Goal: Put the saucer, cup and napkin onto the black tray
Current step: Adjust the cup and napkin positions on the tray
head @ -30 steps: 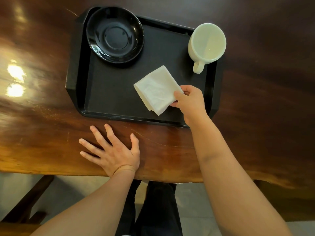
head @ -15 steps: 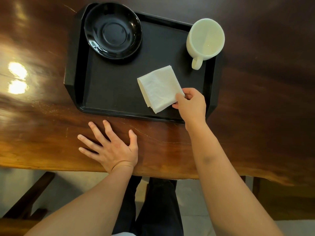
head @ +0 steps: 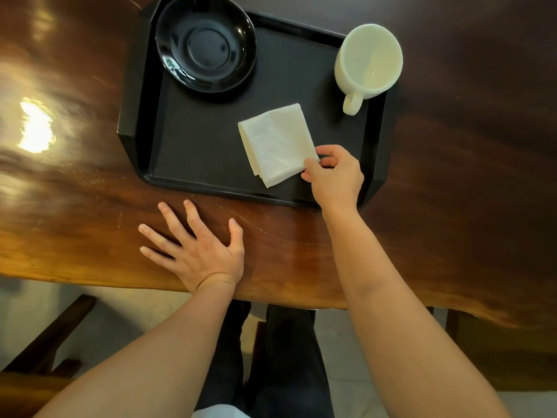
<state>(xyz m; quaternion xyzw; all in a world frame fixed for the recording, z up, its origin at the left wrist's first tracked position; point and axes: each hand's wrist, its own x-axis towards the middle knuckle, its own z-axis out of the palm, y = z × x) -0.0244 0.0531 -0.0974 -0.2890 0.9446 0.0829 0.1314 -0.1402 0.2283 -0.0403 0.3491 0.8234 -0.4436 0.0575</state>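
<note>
Head view, the only one we have. Our right hand (head: pixel 334 176) is over the tray's (head: pixel 211 152) near-right part, thumb and fingers pinched on the near-right corner of the napkin (head: pixel 277 144). The napkin is folded, lying inside the tray w/ most of it flat on the tray floor; whether the pinched corner is a bit lifted we can't tell. Our left hand (head: pixel 196 251) lies flat on the table (head: pixel 452 206) just in front of the tray, fingers spread, holding nothing.

Step in hand, as we judge it: setting the napkin down, the last of the three. To do it well we'd lower the corner till it lies flat, let go w/o dragging the folds open, and draw the hand back toward us, low, so it clears the rim and doesn't flick the paper. Light paper shifts easily, so no fast pull.

Tray contents: saucer (head: pixel 206 43) in the far-left corner, empty, fully inside. Cup (head: pixel 369 55) in the far-right corner, upright, looks empty, handle toward us; its body seems to overlap the right rim, so maybe not sitting quite square.
</note>
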